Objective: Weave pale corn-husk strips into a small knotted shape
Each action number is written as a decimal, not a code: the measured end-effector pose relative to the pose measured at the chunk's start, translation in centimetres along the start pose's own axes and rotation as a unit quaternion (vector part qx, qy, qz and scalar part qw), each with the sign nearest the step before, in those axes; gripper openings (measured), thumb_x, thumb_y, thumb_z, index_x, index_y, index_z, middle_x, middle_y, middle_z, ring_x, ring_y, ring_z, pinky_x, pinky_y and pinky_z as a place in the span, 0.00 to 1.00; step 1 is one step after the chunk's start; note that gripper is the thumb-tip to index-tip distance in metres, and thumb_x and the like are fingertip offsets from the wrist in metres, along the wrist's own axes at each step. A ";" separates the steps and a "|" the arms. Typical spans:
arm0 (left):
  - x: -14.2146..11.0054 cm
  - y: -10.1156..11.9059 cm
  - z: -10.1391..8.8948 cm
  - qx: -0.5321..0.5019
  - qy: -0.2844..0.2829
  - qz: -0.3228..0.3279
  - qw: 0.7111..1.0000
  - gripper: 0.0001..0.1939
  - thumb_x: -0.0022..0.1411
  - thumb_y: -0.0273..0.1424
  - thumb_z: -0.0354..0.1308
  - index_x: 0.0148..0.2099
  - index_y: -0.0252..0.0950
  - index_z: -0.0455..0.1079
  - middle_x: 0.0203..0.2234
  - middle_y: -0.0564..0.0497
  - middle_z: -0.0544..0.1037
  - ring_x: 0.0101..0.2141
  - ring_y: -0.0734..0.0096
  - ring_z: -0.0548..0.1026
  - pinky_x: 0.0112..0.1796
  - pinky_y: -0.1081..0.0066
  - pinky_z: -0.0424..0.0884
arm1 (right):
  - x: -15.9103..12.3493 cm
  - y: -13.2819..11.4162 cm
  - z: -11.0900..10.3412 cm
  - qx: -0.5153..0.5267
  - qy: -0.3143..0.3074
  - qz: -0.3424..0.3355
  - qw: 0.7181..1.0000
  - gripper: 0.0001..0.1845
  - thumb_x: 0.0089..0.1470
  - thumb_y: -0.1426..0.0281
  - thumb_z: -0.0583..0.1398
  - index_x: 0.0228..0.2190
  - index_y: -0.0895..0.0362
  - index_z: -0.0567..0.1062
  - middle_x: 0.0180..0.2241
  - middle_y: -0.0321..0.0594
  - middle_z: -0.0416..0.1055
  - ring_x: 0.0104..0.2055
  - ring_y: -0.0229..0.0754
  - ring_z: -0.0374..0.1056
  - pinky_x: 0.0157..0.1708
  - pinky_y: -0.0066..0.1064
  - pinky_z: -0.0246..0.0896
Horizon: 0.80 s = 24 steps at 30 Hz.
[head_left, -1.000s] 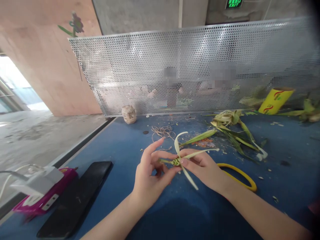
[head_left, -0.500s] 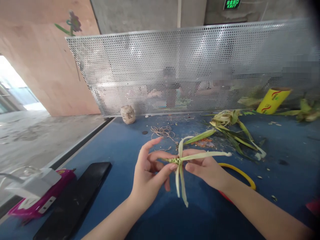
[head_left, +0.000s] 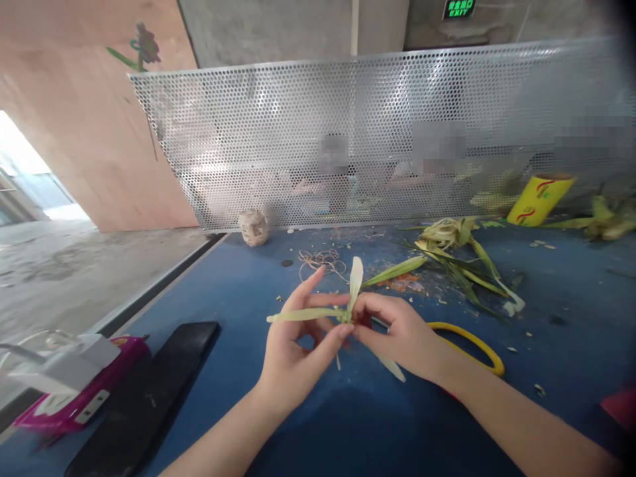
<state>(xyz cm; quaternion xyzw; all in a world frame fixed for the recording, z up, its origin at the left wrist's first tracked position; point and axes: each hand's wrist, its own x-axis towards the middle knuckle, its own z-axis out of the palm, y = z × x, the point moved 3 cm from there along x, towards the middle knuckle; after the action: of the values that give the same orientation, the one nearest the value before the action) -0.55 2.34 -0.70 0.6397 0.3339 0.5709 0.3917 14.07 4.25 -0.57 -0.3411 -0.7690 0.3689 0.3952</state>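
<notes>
"EXIT" (in green) on dark sign [head_left: 460,8]

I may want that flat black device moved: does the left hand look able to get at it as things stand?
Probably yes, once free: the left hand pinches the leaf strips. Nothing visible blocks the way to the flat black device, on the table to the hand's left.

Free tabletop [head_left: 223,285] beyond phone [head_left: 149,397], perforated screen [head_left: 288,119] blocking behind

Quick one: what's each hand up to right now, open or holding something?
Left hand: thumb and fingers pinching a knotted leaf piece, one finger raised.
Right hand: fingers closed on the same piece, beside the left thumb.
</notes>
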 end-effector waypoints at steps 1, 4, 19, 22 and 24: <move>0.2 -0.1 0.0 -0.016 0.007 -0.029 0.999 0.30 0.55 0.29 0.60 0.59 0.40 0.56 0.34 0.48 0.78 0.19 0.76 0.75 0.21 0.75 0.72 | 0.0 -0.1 0.1 0.002 -0.007 0.002 1.000 0.08 0.51 0.74 0.58 0.22 0.56 0.66 0.21 0.32 0.66 0.24 0.33 0.59 0.26 0.24 0.56; 0.7 -0.3 0.0 -0.041 0.043 -0.121 0.991 0.32 0.54 0.31 0.61 0.60 0.35 0.56 0.28 0.47 0.80 0.15 0.76 0.73 0.12 0.80 0.62 | -0.1 -0.1 0.3 0.015 -0.016 0.007 1.000 0.07 0.51 0.73 0.58 0.22 0.57 0.67 0.23 0.33 0.68 0.25 0.33 0.60 0.27 0.25 0.57; 1.2 -0.5 0.2 -0.098 0.035 -0.157 0.982 0.38 0.49 0.26 0.65 0.60 0.32 0.52 0.33 0.45 0.80 0.24 0.71 0.76 0.17 0.78 0.69 | 0.6 1.4 -0.1 0.130 -0.026 0.081 0.988 0.20 0.60 0.58 0.48 0.28 0.57 0.70 0.26 0.38 0.69 0.26 0.35 0.61 0.26 0.27 0.55; 1.1 -0.4 0.8 -0.126 0.004 -0.196 0.972 0.33 0.52 0.27 0.64 0.58 0.32 0.55 0.32 0.45 0.80 0.24 0.72 0.75 0.19 0.77 0.69 | 0.7 2.2 -0.2 0.173 0.006 0.118 0.978 0.20 0.57 0.55 0.51 0.23 0.57 0.66 0.18 0.32 0.59 0.20 0.33 0.54 0.21 0.26 0.50; 0.9 -0.5 1.0 -0.147 -0.001 -0.231 0.962 0.31 0.53 0.27 0.62 0.58 0.32 0.55 0.32 0.46 0.79 0.25 0.71 0.74 0.18 0.76 0.69 | 0.6 2.0 -0.4 0.143 0.037 0.102 0.984 0.18 0.56 0.58 0.53 0.21 0.56 0.64 0.16 0.29 0.55 0.19 0.32 0.51 0.20 0.25 0.48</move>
<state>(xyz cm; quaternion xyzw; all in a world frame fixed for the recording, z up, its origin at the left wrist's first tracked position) 0.61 3.24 -0.72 0.4810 0.3842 0.5070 0.6033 14.65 5.85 -1.91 -0.3710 -0.6543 0.5006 0.4286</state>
